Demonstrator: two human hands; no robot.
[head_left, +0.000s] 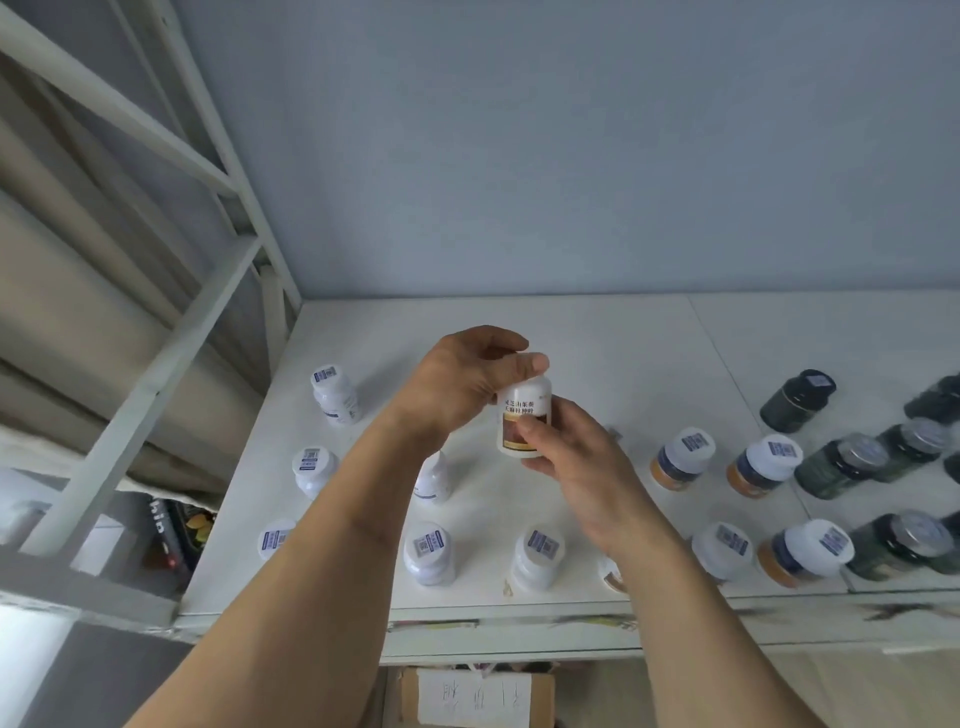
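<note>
Obs.: the white bottle is held upright in the air over the middle of the table, not resting on it. The left hand comes in from 10 o'clock and is clenched over the top, thumb and fingers wrapped round the cap, which they hide almost wholly. The right hand comes up from 5 o'clock and grasps the body, thumb across the brown label, fingers behind. Judged step: turning the cap against the body; whether loosening or tightening cannot be told. Method note: the person should use the right hand as a fixed clamp low on the body and let the left wrist do the turning, in short re-gripped turns, with the bottle vertical so nothing spills if the cap comes free. Squeeze on the body should be moderate, as the plastic wall likely gives. Stock standing below: white-capped bottles from 7 to 9 o'clock of the held one, orange-labelled bottles at 3 to 4 o'clock, dark green bottles further out at 3 o'clock. Forearms pass low over the front row, so raised elbows would lower the risk of knocking one over.
</note>
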